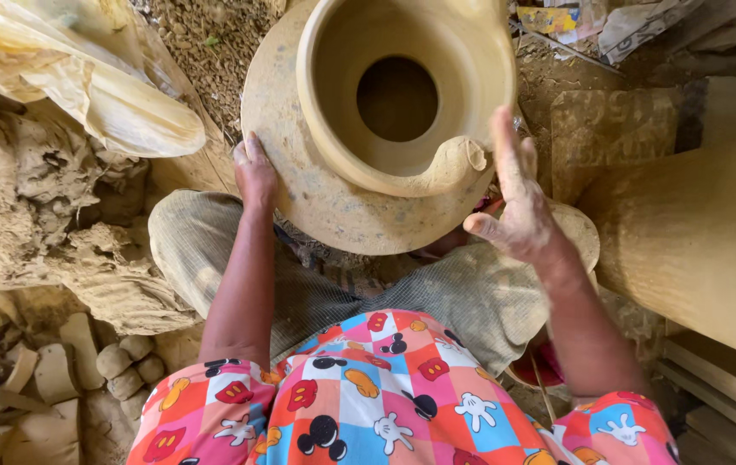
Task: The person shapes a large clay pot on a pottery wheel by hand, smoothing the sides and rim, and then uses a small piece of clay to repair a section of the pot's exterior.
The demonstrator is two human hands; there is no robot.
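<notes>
Fingers of left hand [254, 176] lie flat on clay pot [325, 198]; right hand [516, 207] spread open beside rim

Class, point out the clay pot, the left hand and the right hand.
clay pot [333, 202]: head view, on its shoulder.
left hand [255, 175]: head view, back of hand.
right hand [519, 202]: head view, back of hand.

One head-worn camera looks steeply down, close over the lap and clay pot [377, 129].
</notes>
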